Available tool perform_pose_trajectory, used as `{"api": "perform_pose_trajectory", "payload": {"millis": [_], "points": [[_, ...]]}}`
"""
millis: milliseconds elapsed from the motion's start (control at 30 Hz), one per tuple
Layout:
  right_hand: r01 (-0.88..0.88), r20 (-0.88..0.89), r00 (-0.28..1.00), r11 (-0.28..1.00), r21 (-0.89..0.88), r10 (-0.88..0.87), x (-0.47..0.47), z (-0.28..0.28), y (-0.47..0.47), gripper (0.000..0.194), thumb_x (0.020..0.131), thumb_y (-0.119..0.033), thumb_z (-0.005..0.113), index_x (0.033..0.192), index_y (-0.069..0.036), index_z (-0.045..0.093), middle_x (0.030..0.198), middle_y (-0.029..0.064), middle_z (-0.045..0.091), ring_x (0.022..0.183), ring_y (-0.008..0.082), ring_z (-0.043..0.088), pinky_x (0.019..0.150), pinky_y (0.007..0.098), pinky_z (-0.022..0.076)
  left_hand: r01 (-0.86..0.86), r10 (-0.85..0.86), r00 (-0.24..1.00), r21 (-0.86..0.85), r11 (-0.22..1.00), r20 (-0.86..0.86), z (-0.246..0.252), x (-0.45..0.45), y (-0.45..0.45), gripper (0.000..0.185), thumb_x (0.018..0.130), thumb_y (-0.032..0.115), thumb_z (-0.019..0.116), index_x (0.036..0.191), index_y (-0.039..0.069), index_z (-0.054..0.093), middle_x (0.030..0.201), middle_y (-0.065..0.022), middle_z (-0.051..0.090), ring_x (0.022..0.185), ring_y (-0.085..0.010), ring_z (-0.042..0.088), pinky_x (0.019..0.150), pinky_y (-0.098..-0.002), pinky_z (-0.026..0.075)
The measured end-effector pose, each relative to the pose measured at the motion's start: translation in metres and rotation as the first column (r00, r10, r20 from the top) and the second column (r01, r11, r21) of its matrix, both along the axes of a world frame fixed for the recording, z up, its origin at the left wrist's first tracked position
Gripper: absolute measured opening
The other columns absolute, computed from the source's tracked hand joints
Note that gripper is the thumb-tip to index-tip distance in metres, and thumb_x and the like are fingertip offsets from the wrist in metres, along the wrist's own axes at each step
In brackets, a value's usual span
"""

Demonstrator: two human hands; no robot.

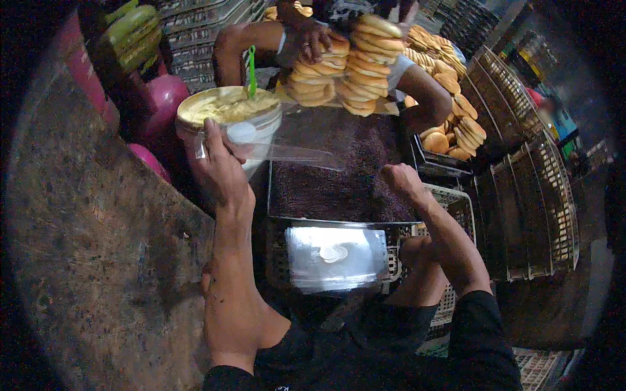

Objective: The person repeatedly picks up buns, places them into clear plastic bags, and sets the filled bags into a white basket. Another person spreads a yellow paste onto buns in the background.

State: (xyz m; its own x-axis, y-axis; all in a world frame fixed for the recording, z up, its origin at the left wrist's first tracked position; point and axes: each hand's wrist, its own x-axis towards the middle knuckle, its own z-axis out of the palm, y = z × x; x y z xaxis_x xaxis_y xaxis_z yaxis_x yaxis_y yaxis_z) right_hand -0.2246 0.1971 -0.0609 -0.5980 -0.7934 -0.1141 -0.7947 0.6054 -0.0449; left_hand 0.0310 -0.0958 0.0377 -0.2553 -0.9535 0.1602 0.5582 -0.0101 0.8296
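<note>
My left hand [222, 171] grips a clear plastic bag [303, 155] by one end, in front of a tub [264, 128] of pale yellow cream. The bag stretches rightward over a tray [342, 222] filled with dark sprinkles [332, 190]. Above the tray's right side, my right hand [403, 181] is curled into a fist, apart from the bag's visible end, and nothing shows in it. A stack of clear plastic bags [337, 273] with a white round print lies just before me. A green handle [252, 73] stands upright in the cream.
Across the tray, a co-worker's hand [315, 41] rests on one of two tall stacks of buns [369, 73]. More buns [459, 132] lie at the right. Plastic crates [528, 210] stand along the right side. A worn wooden surface [112, 254] and pink balloon-like objects [166, 100] are at left.
</note>
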Motion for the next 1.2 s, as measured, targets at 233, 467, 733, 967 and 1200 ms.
{"api": "perform_pose_trajectory", "payload": {"millis": [233, 467, 733, 967, 1200], "points": [[0.152, 0.449, 0.891, 0.977, -0.146, -0.071, -0.033, -0.093, 0.082, 0.039, 0.091, -0.039, 0.057, 0.091, -0.003, 0.071, 0.087, 0.0226, 0.069, 0.088, 0.0399, 0.068, 0.076, 0.0486, 0.0525, -0.002, -0.023, 0.97, 0.101, 0.995, 0.243, -0.024, -0.011, 0.025, 0.044, 0.099, 0.046, 0.052, 0.113, 0.006, 0.061, 0.1, -0.0052, 0.065, 0.084, -0.0186, 0.063, 0.063, -0.0346, 0.052], [-0.048, 0.311, 0.95, 0.99, 0.131, 0.005, 0.021, -0.086, 0.06, 0.059, 0.096, -0.056, 0.046, 0.1, -0.003, 0.071, 0.099, 0.022, 0.069, 0.097, 0.0406, 0.065, 0.084, 0.0494, 0.0522, 0.234, -0.245, 0.958, 0.086, 0.968, 0.149, -0.023, -0.019, 0.033, 0.049, 0.101, 0.043, 0.052, 0.124, 0.0, 0.057, 0.117, -0.0092, 0.064, 0.102, -0.0218, 0.063, 0.084, -0.0363, 0.051], [-0.022, 0.155, 0.986, 0.96, -0.279, 0.068, 0.042, 0.015, 0.006, 0.037, 0.093, -0.036, 0.06, 0.109, -0.003, 0.066, 0.102, 0.022, 0.067, 0.1, 0.0393, 0.064, 0.083, 0.0503, 0.051, 0.058, -0.054, 0.945, -0.004, 0.998, 0.323, -0.033, -0.05, 0.054, 0.056, 0.097, 0.053, 0.053, 0.128, 0.006, 0.051, 0.11, -0.0063, 0.064, 0.094, -0.0213, 0.062, 0.073, -0.0361, 0.051], [0.277, 0.481, 0.836, 0.554, -0.785, 0.265, 0.075, 0.063, -0.007, 0.056, 0.096, -0.047, 0.055, 0.119, 0.003, 0.058, 0.09, 0.0184, 0.067, 0.092, 0.0325, 0.067, 0.082, 0.0433, 0.0523, 0.004, 0.047, 0.93, -0.138, 0.99, 0.365, -0.04, -0.052, 0.049, 0.058, 0.098, 0.051, 0.053, 0.128, 0.001, 0.052, 0.115, -0.0096, 0.06, 0.094, -0.0194, 0.058, 0.076, -0.0367, 0.05], [0.683, 0.781, 0.555, 0.378, -0.625, 0.288, 0.1, 0.08, -0.033, 0.036, 0.099, -0.035, 0.053, 0.092, -0.001, 0.06, 0.071, 0.0064, 0.063, 0.056, 0.0263, 0.062, 0.059, 0.0405, 0.0529, 0.138, 0.163, 0.849, -0.509, 0.85, 0.503, -0.029, -0.059, 0.06, 0.04, 0.1, 0.035, 0.057, 0.093, -0.002, 0.067, 0.071, -0.0039, 0.063, 0.066, -0.011, 0.055, 0.063, -0.0266, 0.045]]}}
